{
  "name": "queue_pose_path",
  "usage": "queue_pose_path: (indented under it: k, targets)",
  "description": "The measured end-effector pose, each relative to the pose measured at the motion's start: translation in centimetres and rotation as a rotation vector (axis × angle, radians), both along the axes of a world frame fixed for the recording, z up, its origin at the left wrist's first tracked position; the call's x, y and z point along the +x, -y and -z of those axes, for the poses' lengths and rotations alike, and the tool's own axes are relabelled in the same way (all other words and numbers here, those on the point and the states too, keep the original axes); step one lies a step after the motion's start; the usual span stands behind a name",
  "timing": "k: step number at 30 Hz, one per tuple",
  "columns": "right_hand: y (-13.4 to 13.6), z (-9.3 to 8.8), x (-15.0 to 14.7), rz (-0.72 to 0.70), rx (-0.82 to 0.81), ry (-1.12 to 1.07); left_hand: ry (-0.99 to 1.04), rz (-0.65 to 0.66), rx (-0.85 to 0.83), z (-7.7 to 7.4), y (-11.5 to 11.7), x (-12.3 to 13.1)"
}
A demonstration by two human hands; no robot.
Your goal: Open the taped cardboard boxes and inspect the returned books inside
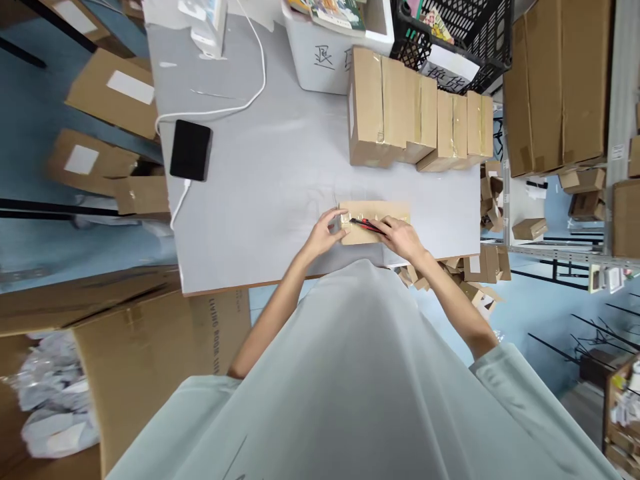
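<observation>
A small flat cardboard box [365,235] lies near the front edge of the grey table, with clear tape along its top. My left hand [326,233] grips the box's left end, thumb and fingers on opposite corners. Held in my right hand [397,237] is a red and black utility knife [364,225]. Its tip points left and lies over the tape near the left end of the box. Whether the blade cuts into the tape is too small to tell.
Several taped cardboard boxes [380,110] stand in a row at the back right. Behind them are a white bin [320,67] and a black crate [480,40]. A black device [191,150] with a white cable lies at left. A large open carton [150,347] stands at lower left.
</observation>
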State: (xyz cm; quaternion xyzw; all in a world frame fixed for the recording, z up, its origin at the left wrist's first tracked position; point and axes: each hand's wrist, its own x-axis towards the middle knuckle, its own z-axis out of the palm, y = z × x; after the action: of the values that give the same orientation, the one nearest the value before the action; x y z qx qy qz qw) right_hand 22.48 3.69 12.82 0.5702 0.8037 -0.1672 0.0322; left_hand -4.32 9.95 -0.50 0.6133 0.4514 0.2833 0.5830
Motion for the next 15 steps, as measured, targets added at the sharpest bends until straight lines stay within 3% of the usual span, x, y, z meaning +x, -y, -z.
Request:
queue_pose_path:
  k: [4,15]
  targets:
    - [-0.8,-0.3,-1.3,-0.082,-0.024,0.153,0.066,0.051,-0.004,0.2,-0.2,-0.3]
    - [-1.4,-2.9,-2.6,-0.273,0.027,0.301,0.076,0.075,0.016,0.6,0.5,-0.5]
